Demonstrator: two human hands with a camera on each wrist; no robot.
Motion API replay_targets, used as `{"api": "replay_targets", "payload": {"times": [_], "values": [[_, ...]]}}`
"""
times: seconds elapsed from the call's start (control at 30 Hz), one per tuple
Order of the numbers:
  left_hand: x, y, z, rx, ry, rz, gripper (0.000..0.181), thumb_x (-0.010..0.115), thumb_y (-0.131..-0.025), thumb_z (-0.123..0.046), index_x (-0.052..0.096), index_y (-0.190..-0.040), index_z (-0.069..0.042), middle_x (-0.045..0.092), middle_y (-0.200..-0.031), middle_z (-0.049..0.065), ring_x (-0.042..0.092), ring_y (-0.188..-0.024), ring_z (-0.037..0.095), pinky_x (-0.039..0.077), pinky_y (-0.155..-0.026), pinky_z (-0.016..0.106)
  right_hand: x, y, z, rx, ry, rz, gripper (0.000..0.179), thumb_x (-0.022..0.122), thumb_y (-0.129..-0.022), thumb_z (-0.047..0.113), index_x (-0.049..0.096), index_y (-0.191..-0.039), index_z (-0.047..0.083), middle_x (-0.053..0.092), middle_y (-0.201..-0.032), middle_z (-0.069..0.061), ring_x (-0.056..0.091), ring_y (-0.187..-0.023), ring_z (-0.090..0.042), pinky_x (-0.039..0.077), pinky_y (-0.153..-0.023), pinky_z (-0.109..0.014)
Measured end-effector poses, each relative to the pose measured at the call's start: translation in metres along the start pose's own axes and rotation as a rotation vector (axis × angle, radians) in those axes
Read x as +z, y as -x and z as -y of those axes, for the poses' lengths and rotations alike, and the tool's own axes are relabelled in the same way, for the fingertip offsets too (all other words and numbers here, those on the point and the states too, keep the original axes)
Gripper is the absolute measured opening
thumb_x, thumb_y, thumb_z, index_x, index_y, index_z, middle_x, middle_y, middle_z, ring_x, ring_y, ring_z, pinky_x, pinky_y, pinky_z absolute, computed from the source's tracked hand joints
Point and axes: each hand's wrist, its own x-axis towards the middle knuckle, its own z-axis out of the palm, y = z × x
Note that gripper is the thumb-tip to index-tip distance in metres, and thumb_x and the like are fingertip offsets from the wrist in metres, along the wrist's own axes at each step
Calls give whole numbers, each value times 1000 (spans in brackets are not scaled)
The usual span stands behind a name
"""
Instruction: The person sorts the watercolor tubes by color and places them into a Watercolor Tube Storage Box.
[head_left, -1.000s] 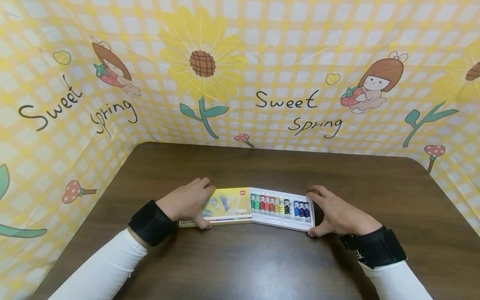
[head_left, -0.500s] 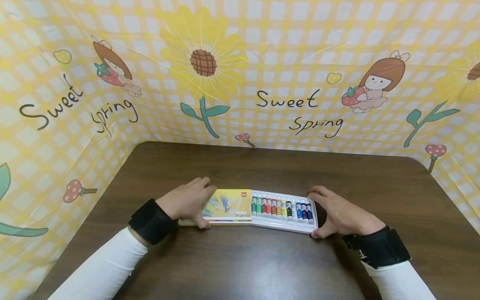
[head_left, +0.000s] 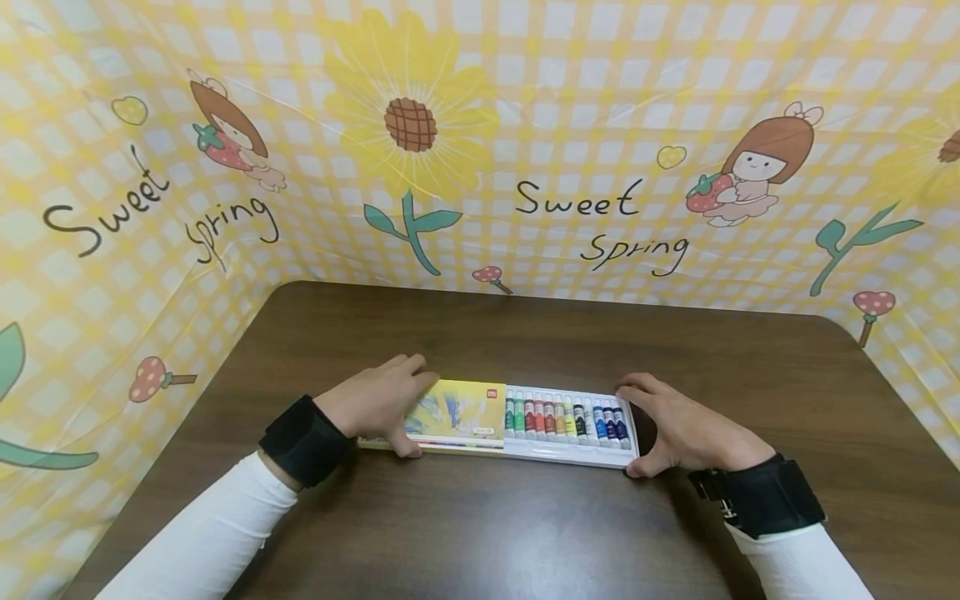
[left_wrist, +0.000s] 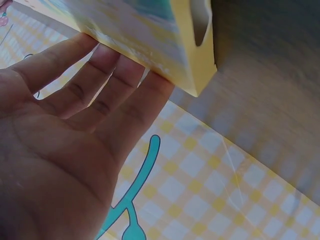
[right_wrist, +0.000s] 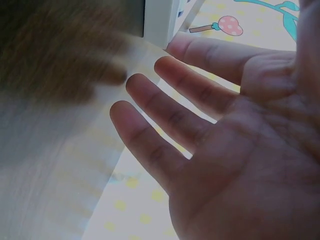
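A yellow cardboard paint box [head_left: 463, 412] lies on the table, with a white tray [head_left: 567, 456] sticking out of its right end. Several small paint tubes [head_left: 558, 417] in greens, reds, yellows, black and blues line the exposed part. My left hand [head_left: 375, 406] grips the box across its left part, thumb at the near edge and fingers at the far edge. In the left wrist view, its fingertips touch the side of the box [left_wrist: 132, 30]. At the tray's right end, my right hand [head_left: 682, 432] holds the corners between thumb and index finger; its other fingers extend free.
The brown wooden table [head_left: 465, 525] has rounded back corners. A yellow checked cloth [head_left: 480, 108] printed with flowers and figures hangs behind it and along both sides. Black bands [head_left: 306, 442] circle both wrists.
My right hand has shifted slightly to the right with the tray. The tray lies more nearly in line with the box. My left hand has stayed almost in place on the box.
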Motion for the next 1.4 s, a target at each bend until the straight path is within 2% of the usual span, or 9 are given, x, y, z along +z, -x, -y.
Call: {"api": "replay_targets", "payload": {"times": [0.3, 0.57, 0.8, 1.07, 1.27, 1.4], "values": [[1, -2, -6, 33, -6, -4, 96, 94, -67, -55, 61, -140, -2, 59, -129, 12, 56, -112, 27, 59, -93, 46, 1, 0, 4, 31, -6, 6, 96, 95, -72, 40, 52, -150, 2, 41, -159, -21, 53, -132, -39, 50, -105, -59], [2, -9, -18, 67, -50, -18, 96, 91, -68, -56, 62, -139, 0, 60, -129, 14, 58, -112, 29, 60, -91, 46, 2, -3, 7, 24, 12, 3, 97, 95, -71, 40, 52, -150, 2, 42, -159, -21, 51, -135, -41, 50, -107, -60], [0, -17, -32, 84, -69, -15, 97, 88, -69, -60, 61, -140, 0, 61, -134, 18, 59, -116, 32, 58, -99, 48, 4, -4, 8, -2, 25, -11, 98, 95, -70, 40, 53, -149, 0, 44, -158, -22, 50, -138, -41, 49, -108, -60], [1, -25, -44, 90, -81, -15, 95, 86, -70, -62, 62, -139, -1, 62, -133, 16, 59, -115, 30, 57, -99, 46, 6, -6, 12, 16, 22, -2, 100, 95, -71, 41, 51, -150, 1, 44, -159, -21, 51, -137, -39, 49, -110, -60], [1, -29, -48, 73, -55, 5, 95, 85, -72, -62, 61, -141, -2, 62, -133, 15, 58, -114, 30, 56, -101, 47, 8, -9, 16, 25, 18, 10, 98, 95, -72, 39, 50, -150, 1, 44, -158, -21, 51, -136, -39, 48, -111, -60], [1, -25, -43, 50, 18, 49, 106, 87, -73, -64, 53, -150, -1, 59, -142, 16, 56, -127, 32, 50, -111, 50, 9, -9, 17, 52, -6, 29, 102, 96, -72, 42, 48, -152, 1, 42, -160, -23, 49, -138, -41, 46, -112, -63]]}}
